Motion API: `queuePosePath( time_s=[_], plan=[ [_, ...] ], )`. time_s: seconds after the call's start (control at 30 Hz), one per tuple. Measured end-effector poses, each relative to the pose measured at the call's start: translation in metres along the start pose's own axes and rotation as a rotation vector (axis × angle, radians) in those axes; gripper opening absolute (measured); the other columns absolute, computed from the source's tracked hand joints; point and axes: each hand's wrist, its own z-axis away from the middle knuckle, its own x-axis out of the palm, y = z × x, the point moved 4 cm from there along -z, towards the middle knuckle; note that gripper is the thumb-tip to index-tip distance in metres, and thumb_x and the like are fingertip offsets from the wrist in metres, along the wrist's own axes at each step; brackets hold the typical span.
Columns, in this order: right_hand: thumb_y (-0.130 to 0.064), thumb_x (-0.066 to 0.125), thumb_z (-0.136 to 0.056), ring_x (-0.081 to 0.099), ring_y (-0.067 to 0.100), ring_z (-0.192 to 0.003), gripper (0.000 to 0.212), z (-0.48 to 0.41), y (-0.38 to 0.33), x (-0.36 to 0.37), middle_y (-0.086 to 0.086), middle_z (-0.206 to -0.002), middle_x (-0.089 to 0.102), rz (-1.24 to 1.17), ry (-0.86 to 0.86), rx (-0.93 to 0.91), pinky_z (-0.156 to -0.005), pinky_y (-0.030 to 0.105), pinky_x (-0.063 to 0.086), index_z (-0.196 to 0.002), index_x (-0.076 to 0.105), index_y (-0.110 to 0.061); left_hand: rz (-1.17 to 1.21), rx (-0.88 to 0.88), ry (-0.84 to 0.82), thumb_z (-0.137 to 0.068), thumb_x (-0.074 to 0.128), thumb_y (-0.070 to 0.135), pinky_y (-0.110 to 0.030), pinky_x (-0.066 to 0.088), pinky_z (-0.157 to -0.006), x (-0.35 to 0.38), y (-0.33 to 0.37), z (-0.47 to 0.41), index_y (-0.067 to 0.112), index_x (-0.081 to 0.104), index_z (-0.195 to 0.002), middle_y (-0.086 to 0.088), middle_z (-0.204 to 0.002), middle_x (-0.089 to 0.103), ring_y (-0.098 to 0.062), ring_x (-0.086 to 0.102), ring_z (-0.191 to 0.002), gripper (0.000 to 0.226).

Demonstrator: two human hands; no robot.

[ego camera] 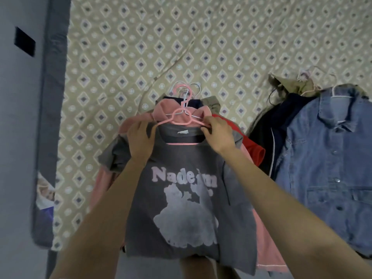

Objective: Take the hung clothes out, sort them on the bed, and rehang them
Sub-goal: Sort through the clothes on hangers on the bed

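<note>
Head view, grip: my read is that the left hand (141, 139) curls round the grey T-shirt (181, 198) at its shoulder, while the right hand (218, 135) pinches the pink hanger (182, 115) at the collar.
Head view, where it is: the shirt lies print-up on top of the middle pile on the bed (120, 57), hanger through its neck.
Risk, snag: the hooks bunch together above the collar, so lifting could drag a neighbouring hanger along.
Risk, slip: the wide neck could slide off one hanger arm if I pull unevenly.
Risk, mixing: the red garment (253, 152) lies close to the dark jacket (267, 133), and the piles could merge.
Count: two hands, two piles, one denim jacket (326, 168); at least three hooks in the middle pile, with the rest too blurred to count.
</note>
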Motion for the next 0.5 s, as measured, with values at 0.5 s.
queuePosePath(
  time_s=[0.5],
  plan=[
    [-0.044, 0.047, -0.100, 0.006, 0.032, -0.150, 0.068, 0.100, 0.028, -0.098, 0.009, -0.163, 0.012, 0.082, 0.080, -0.011, -0.121, 0.049, 0.004, -0.156, 0.013, -0.028, -0.205, 0.308, -0.051, -0.092, 0.046, 0.040, -0.061, 0.029, -0.113, -0.036, 0.155, 0.068, 0.018, 0.047, -0.145, -0.017, -0.150, 0.043, -0.032, 0.031, -0.141, 0.057]
  ],
)
